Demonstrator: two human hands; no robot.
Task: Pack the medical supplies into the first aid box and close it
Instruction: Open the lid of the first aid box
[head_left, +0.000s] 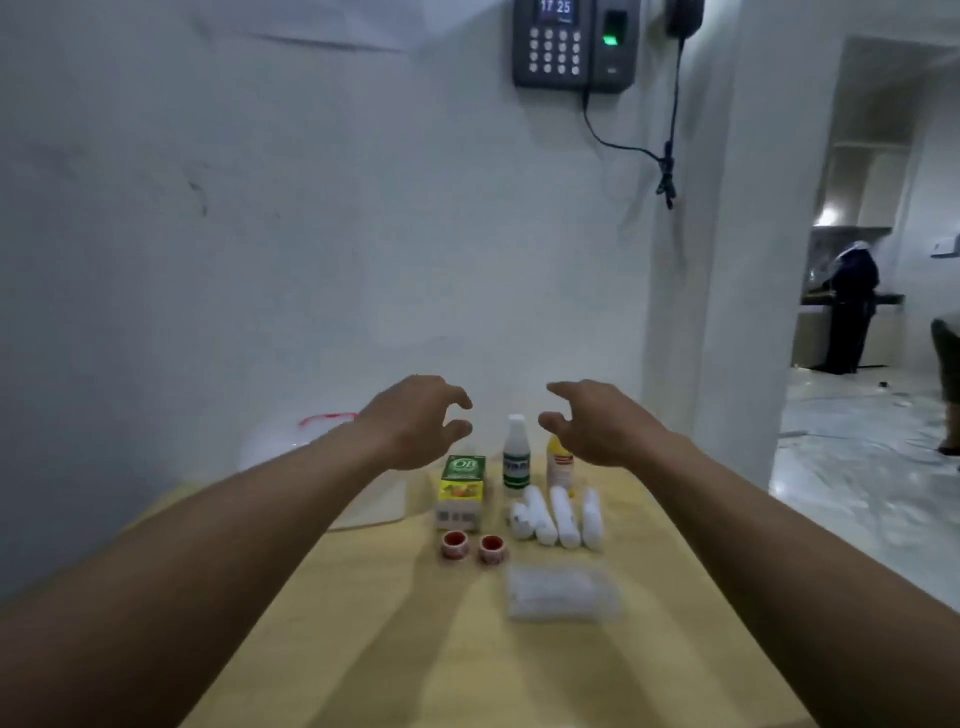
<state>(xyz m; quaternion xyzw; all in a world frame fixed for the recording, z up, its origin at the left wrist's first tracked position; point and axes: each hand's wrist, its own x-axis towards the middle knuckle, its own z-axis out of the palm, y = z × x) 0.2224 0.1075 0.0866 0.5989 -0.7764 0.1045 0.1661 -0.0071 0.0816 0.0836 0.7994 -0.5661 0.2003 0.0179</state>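
On the yellow table (395, 649) stand a green and yellow carton (461, 491), a white bottle with a green label (516, 457) and a yellow-capped bottle (560, 470). Several white bandage rolls (558, 517) lie in front of the bottles. Two red tape rolls (472, 548) and a clear plastic packet (563, 592) lie nearer me. A translucent first aid box with a red handle (291, 447) sits at the table's far left, partly hidden by my left arm. My left hand (421, 426) and my right hand (597, 426) hover above the supplies, fingers spread, holding nothing.
A white wall stands right behind the table, with a keypad device (571, 44) and its hanging cable (667, 171) high up. A doorway on the right opens to a marble floor (857, 467), where a person in dark clothes (852, 306) stands far off.
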